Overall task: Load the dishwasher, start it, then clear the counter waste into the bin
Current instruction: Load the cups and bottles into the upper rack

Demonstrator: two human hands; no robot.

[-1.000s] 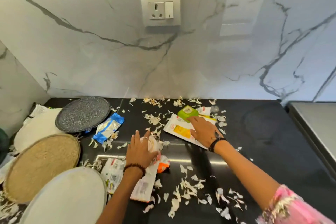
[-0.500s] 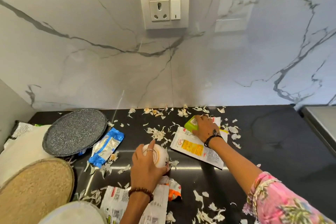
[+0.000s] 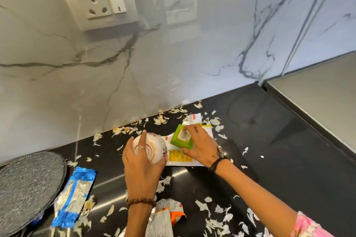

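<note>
My left hand grips a small white bowl with an orange ring, turned bottom-up and lifted above the black counter. Right beside it, my right hand holds a small green square container with a label on its base, tilted toward the bowl. Under both lies a flat white wrapper with a yellow patch. White peel scraps are scattered over the counter.
A grey speckled round plate lies at the left edge, a blue and silver wrapper beside it. A torn orange and silver packet lies near the front. A steel surface adjoins the counter at right. A wall socket sits above.
My left hand has lifted the bowl off the counter, and my right hand has picked up the green container and brought it next to the bowl. The camera has moved closer and tilted.
</note>
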